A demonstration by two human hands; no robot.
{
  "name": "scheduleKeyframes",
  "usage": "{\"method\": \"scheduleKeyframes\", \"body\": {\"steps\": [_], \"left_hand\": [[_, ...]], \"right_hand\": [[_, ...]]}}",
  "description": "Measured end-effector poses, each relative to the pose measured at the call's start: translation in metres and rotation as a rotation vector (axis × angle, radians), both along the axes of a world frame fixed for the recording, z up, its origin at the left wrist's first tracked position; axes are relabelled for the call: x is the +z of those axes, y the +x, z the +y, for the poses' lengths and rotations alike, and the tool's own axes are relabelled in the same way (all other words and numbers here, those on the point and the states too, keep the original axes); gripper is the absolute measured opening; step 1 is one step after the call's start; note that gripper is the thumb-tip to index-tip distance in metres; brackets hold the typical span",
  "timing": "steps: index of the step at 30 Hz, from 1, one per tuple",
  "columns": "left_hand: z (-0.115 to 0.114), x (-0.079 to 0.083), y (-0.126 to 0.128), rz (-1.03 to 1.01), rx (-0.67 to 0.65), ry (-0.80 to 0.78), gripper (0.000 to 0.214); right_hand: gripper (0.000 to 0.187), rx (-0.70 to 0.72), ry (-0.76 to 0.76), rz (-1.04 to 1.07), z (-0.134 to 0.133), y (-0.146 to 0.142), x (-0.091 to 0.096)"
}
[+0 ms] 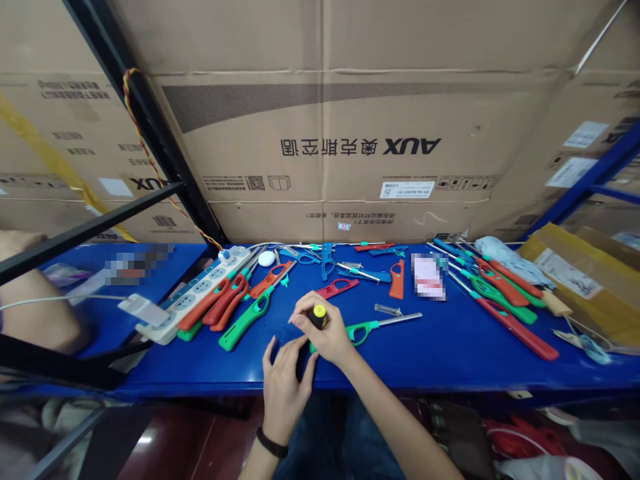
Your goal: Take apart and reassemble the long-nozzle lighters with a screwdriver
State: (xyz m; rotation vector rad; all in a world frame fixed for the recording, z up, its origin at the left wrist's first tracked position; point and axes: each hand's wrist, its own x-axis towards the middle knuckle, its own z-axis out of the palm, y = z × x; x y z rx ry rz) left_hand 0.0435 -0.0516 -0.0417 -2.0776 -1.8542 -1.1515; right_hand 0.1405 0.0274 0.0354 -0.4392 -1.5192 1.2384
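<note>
My right hand [325, 330] is closed around a screwdriver [319, 313] held upright, its black handle topped with a yellow cap. Its shaft and tip are hidden by my fingers. Below it, a green gas lighter [361, 331] with a long metal tube lies on the blue table, the tube pointing right. My left hand [287, 373], with a black band on the wrist, pinches the handle end of this lighter, which my hands mostly cover. A small clear plastic part [387, 310] lies just beyond the tube.
Red and green lighters [245, 323] lie left beside a white power strip [200, 293]; more lighters [517, 327] lie right. Loose red and blue casing halves [327, 261] are spread behind my hands. Cartons [350, 107] wall the back. At far left, another person's arm [35, 293] shows.
</note>
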Motion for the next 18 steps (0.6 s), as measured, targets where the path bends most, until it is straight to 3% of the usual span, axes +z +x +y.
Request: {"method": "scheduleKeyframes", "body": {"steps": [3, 7, 11, 15, 18], "left_hand": [[0.0, 0.0, 0.0, 0.006, -0.001, 0.009, 0.022], [-0.001, 0.002, 0.0, 0.009, -0.004, -0.016, 0.025], [-0.001, 0.002, 0.001, 0.001, -0.002, -0.015, 0.025], [-0.001, 0.002, 0.001, -0.008, 0.005, 0.001, 0.023], [-0.001, 0.003, 0.002, -0.009, -0.002, -0.005, 0.023]], "right_hand": [[0.032, 0.047, -0.154, 0.053, 0.001, -0.004, -0.004], [0.055, 0.13, -0.242, 0.149, 0.004, -0.006, -0.01], [0.032, 0.095, -0.267, 0.172, 0.004, -0.009, -0.013], [0.045, 0.067, -0.217, 0.238, 0.001, -0.011, -0.011], [0.035, 0.12, -0.212, 0.158, 0.0, -0.009, -0.006]]}}
